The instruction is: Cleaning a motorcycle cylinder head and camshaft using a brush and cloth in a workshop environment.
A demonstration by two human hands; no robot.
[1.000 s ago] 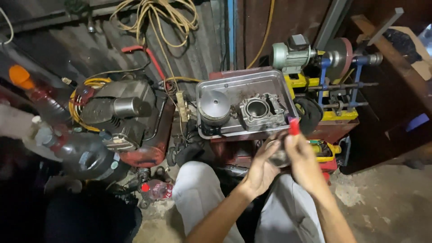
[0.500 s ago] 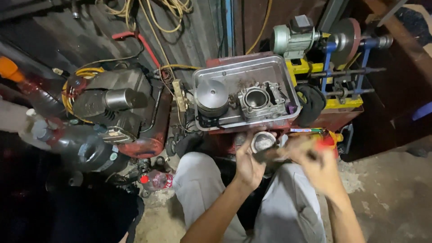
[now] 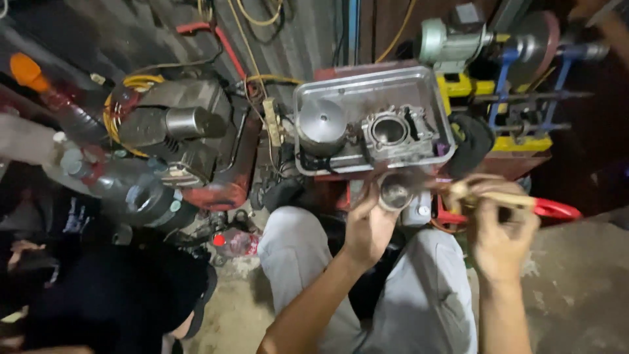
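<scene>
Since a moment ago my right hand (image 3: 501, 226) has swung out to the right, away from the part, and the red-handled tool (image 3: 524, 203) now lies level across my fist with its red end poking out to the right. My fingers are wrapped tight round its shaft; the working tip is blurred, so I can't tell what kind it is. My left hand (image 3: 369, 226) is curled closed round one small round metal part (image 3: 396, 192), open end up, held just below the near rim of the tray. One metal tray (image 3: 367, 78) sits ahead of me on the red stand, and I count two things in it: one shiny piston (image 3: 322, 124) on the left, crown up, and one grey cylinder block (image 3: 396, 133) on the right, bore facing up, with dark grime on the tray floor between them. One white box-shaped piece (image 3: 418, 211) sits just beside my left thumb. Off to the left lies one engine (image 3: 180, 141) with a red frame, and near it two plastic bottles (image 3: 62, 108). Behind the tray on the right stands one bench grinder motor (image 3: 449, 39). Both my knees in grey trousers (image 3: 426, 295) sit under my wrists.
</scene>
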